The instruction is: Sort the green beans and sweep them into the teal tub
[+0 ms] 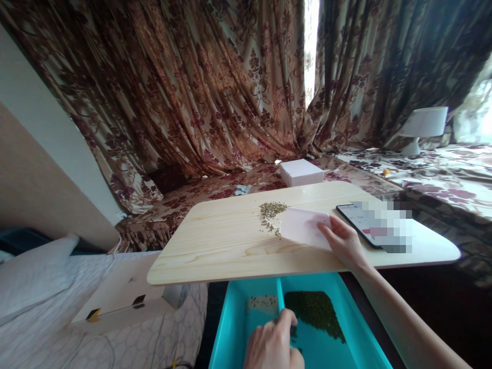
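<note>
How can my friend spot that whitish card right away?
Find the pale wooden tabletop by the turquoise bin. Just right of the small heap of greenish grains, the right hand pinches the whitish card by its edge. It's thin and plain, unlike the dark-rimmed phone farther right.

Small greenish grains [272,209] lie mid-way on the pale rectangular wooden tabletop [215,236], a black-edged rectangular phone [355,218] at its right; a turquoise two-compartment plastic bin [235,328] sits before it, a low white box [302,174] behind.
</note>
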{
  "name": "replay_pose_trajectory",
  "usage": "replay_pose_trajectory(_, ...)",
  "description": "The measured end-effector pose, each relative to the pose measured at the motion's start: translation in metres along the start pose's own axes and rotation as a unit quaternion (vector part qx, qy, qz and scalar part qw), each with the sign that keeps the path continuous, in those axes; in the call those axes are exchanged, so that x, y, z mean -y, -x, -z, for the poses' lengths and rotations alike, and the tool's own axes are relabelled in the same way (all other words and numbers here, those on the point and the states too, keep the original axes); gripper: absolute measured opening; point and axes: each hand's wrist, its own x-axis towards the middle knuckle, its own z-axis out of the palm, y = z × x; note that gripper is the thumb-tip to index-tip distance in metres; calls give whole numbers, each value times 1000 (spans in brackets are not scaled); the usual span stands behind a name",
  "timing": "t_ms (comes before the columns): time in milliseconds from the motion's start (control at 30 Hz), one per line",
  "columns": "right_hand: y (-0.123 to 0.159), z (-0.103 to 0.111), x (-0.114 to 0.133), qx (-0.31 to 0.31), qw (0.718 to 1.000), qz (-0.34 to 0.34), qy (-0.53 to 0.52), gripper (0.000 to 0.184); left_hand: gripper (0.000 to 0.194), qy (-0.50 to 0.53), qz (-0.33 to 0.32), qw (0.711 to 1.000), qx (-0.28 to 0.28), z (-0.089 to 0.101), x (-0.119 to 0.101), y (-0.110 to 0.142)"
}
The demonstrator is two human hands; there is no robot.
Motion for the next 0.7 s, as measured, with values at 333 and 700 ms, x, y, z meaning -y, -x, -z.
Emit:
replay_pose_trajectory(333, 4, 22, -3, -113, 992, -15, 48, 22, 60, -4, 3, 1000, 1, -2, 3, -2)
replay_pose_trajectory(700, 0, 17, 1, -85, 995, -27, 48, 28, 59, -8, -3, 1000, 7, -3, 4, -4)
